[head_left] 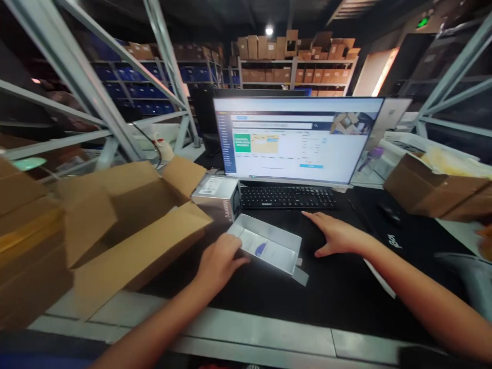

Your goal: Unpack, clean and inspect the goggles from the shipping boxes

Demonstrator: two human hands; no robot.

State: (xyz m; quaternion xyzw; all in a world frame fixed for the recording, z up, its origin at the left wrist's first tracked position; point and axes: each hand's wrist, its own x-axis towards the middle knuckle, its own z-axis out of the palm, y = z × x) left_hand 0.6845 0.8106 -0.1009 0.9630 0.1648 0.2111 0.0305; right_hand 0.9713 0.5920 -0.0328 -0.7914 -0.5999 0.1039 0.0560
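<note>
The left hand (220, 262) is half-closed on the near-left corner of a shallow white cardboard tray (282, 237). Its fingers are bent over the rim and its thumb lies along the near wall in a light hold. The forearm comes up from the bottom edge on a slant to the right. The tray lies open side up on a black desk mat (346, 292). Its long axis runs from far left to near right, and a loose flap trails from its near-right end. A small purple item (261, 248) lies inside, too blurred to make out.

Right of the tray, the right hand (335, 236) lies palm down on the mat. It is open and empty, with fingers spread and pointing left toward the tray, and its forearm stretches back to the lower right corner.

Just behind the tray's far-left end stands a small grey printed carton (217, 197). Left of the tray is a large open brown cardboard box (134, 225) with its flaps raised. Behind the tray are a black keyboard (288, 197) and a wide lit monitor (295, 141). Well to the right of the tray are a black mouse (389, 212) and another brown cardboard box (426, 192). Grey metal racking (77, 77) frames both sides of the dim room, and the shelves of brown cartons (295, 64) stand far behind the tray.
</note>
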